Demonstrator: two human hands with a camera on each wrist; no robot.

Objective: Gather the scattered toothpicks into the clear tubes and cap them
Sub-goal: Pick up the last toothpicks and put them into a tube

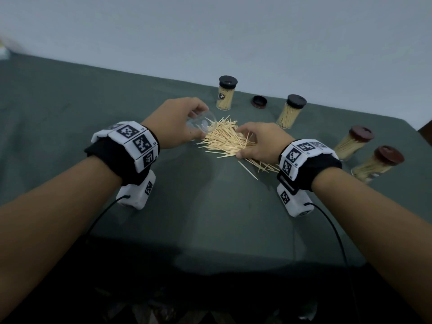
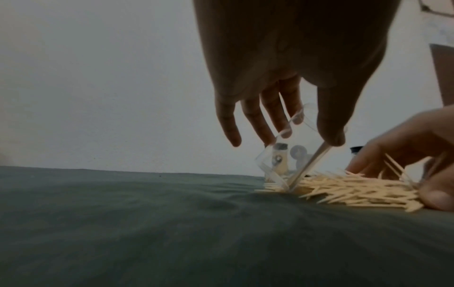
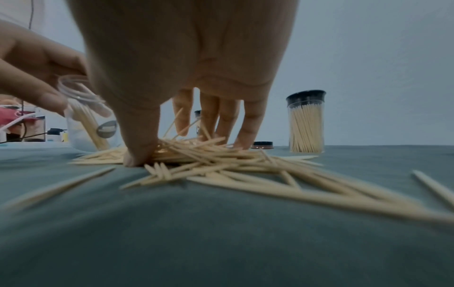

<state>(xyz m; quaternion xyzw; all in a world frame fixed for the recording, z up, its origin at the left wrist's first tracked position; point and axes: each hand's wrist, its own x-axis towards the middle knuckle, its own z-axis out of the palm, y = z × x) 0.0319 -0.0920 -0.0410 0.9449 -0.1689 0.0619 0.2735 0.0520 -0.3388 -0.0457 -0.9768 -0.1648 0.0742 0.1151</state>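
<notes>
Label (image 3: 106, 129) on tube (image 3: 81, 124), unreadable

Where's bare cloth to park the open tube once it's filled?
Bare cloth lies left of the left hand, and near the front edge. The toothpick pile, loose cap and capped tubes crowd the right.

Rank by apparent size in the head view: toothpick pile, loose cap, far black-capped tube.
1. toothpick pile, the widest spread.
2. far black-capped tube, upright and full.
3. loose cap, clearly the smallest.
The tube and cap sit farther from the camera than the pile, so the pile's lead is partly nearness.
</notes>
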